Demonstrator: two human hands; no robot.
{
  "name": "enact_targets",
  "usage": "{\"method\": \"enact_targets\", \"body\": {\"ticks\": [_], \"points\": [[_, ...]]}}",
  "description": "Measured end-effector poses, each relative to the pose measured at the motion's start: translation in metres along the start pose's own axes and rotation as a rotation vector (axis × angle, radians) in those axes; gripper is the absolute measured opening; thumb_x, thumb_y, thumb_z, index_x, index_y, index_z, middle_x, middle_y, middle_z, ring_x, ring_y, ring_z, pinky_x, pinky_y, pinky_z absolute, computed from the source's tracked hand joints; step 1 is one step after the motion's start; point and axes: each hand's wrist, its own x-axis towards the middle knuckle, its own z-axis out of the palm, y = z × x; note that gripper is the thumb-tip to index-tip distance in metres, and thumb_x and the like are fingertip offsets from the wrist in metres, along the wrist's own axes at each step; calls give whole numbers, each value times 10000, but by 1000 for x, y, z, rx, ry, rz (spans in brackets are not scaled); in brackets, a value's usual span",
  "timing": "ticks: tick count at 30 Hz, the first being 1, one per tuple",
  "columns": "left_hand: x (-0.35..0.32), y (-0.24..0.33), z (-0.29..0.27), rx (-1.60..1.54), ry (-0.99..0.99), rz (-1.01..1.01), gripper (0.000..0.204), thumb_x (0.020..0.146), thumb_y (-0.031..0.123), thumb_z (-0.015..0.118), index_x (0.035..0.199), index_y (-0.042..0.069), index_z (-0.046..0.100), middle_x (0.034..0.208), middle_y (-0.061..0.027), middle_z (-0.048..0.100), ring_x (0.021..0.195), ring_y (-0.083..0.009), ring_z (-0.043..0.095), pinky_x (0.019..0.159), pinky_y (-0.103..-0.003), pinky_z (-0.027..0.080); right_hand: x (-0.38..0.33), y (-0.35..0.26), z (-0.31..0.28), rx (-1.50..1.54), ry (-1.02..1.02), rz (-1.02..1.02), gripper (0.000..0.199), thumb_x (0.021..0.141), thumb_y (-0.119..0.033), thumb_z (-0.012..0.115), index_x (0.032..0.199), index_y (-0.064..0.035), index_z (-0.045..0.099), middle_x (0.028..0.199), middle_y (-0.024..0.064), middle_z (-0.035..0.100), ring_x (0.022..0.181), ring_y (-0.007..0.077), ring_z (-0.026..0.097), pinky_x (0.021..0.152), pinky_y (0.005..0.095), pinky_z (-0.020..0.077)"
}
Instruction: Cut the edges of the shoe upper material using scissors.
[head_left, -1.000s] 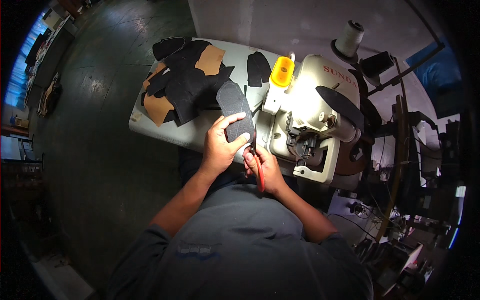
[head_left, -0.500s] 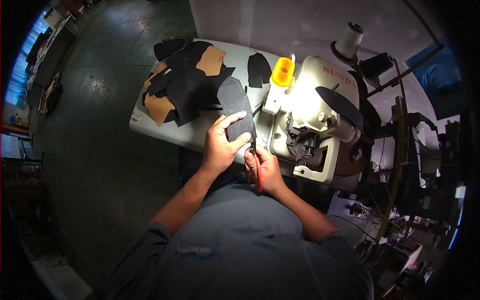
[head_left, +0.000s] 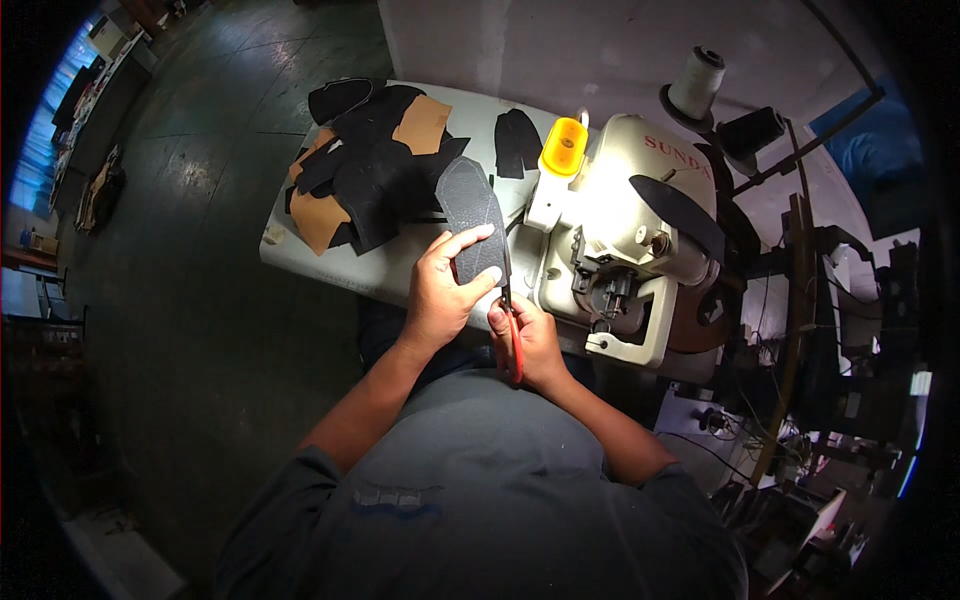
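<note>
My left hand [head_left: 447,281] grips a dark grey textured leather piece [head_left: 468,200], long with an angled far end, its thumb and forefinger lying on top. In my right hand [head_left: 536,340] is a pair of red-handled scissors [head_left: 517,350], held upright against the near right edge of the piece. The blades meet that edge and are mostly hidden by the leather. Beyond my left hand lies a loose pile of black pieces [head_left: 370,190], with tan pieces [head_left: 424,122] among them.
To the right stands a cream sewing machine [head_left: 640,215] with a lit yellow lamp [head_left: 565,148] and a dark curved piece [head_left: 680,215] resting on it. Thread cones [head_left: 697,85] stand behind. Another black piece [head_left: 516,142] lies on the white table [head_left: 300,262] beside the lamp.
The scissor handles have shifted slightly left and the blades look closer together at the leather's edge. My left hand and the leather piece are almost unmoved.
</note>
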Motion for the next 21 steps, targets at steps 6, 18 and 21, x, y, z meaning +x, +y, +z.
{"method": "enact_targets", "body": {"ticks": [6,18,21], "points": [[2,4,2,33,14,50,462,841,-25,810,1297,-11,736,1113,-95,672,1043,-171,676,947,-310,545,-2,-5,4,64,12,44,310,1093,-349,693,1002,-58,637,575,-21,571,460,71,544,449,273,413],[-7,11,6,-127,-69,-31,570,829,-82,800,1381,-33,665,1180,-67,595,1085,-139,638,959,-284,535,2,0,2,60,64,9,202,1064,-210,700,1132,-22,677,601,5,615,462,95,588,436,289,441],[-8,9,6,-204,-78,-70,577,831,-102,793,1388,-46,653,1187,-62,580,1099,-138,638,972,-285,537,2,4,4,81,52,-15,219,1070,-217,688,1159,-18,676,599,9,615,461,102,595,437,288,452]]}}
